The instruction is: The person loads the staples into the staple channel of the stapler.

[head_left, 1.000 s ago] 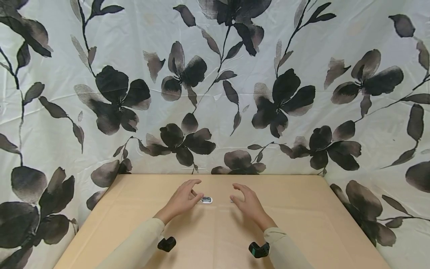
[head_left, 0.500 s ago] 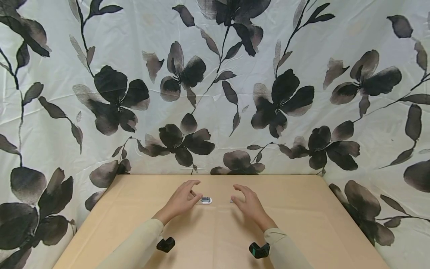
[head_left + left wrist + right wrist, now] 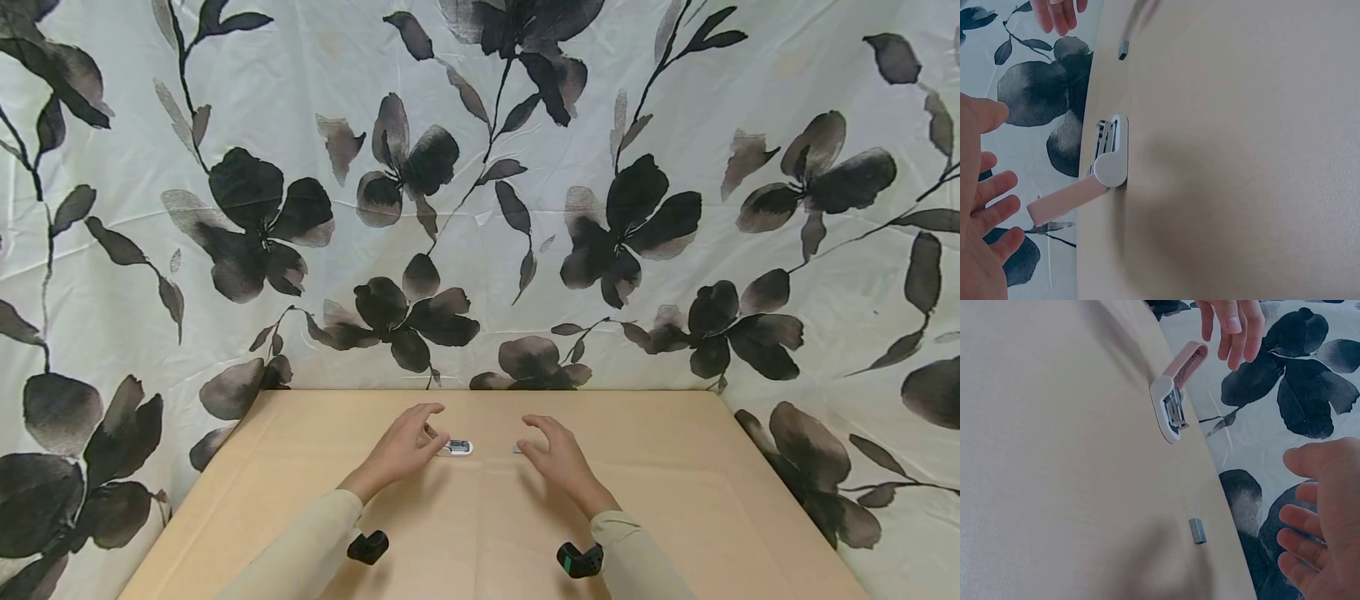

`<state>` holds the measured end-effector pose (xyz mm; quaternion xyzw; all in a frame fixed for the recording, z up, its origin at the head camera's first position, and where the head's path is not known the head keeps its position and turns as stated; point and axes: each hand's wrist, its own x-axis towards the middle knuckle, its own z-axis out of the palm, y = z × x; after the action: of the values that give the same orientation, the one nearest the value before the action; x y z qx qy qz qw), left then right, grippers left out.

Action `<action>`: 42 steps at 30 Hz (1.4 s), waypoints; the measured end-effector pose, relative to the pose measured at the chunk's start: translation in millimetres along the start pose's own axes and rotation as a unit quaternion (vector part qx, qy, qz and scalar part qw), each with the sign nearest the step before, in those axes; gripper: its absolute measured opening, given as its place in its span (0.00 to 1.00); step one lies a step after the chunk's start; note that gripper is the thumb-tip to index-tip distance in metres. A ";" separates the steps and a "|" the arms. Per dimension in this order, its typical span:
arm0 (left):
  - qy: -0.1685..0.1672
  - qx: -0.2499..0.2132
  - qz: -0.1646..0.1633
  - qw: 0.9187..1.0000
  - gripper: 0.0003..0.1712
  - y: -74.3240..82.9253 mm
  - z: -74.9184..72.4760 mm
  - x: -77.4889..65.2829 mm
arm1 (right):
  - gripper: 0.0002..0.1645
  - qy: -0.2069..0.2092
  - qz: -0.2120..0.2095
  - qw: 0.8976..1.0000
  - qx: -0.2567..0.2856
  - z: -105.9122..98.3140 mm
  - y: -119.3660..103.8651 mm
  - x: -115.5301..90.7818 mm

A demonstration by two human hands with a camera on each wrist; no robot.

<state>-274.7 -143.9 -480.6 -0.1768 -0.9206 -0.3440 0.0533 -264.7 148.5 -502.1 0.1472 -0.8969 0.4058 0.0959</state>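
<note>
My left hand (image 3: 401, 443) hovers over the table with fingers loosely bent and nothing in them. Right by its thumb in the head view lies a small stapler (image 3: 459, 448), partly covered by that hand. Both wrist views show the stapler opened up, its white base (image 3: 1112, 167) on the table, its pink arm (image 3: 1066, 199) swung back and its metal staple channel (image 3: 1175, 411) exposed. Opposite, my right hand (image 3: 558, 457) also hovers, fingers relaxed and apart. Near its thumb rests a short grey strip of staples (image 3: 1197, 531), mostly hidden in the head view.
The light wooden-looking table (image 3: 480, 533) ends at a far edge just beyond the hands. Behind it hangs a white cloth (image 3: 480, 242) printed with dark flowers. Black devices (image 3: 367, 547) are strapped to both wrists.
</note>
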 end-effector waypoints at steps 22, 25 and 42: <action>-0.002 0.023 0.000 1.000 0.28 -5.0 -5.6 -4.1 | 0.23 -0.009 0.011 1.000 0.007 -0.9 2.0 2.1; -0.006 0.025 -0.002 1.000 0.29 -6.5 -6.6 -4.5 | 0.23 -0.010 0.017 1.000 0.007 -0.7 1.7 2.4; -0.006 0.025 -0.002 1.000 0.28 -12.1 -7.4 -7.1 | 0.21 -0.009 0.025 1.000 0.013 3.1 6.0 -0.6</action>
<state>-272.6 -159.3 -484.0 -0.1752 -0.9295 -0.3205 0.0517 -266.3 150.0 -508.5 0.1296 -0.8959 0.4180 0.0762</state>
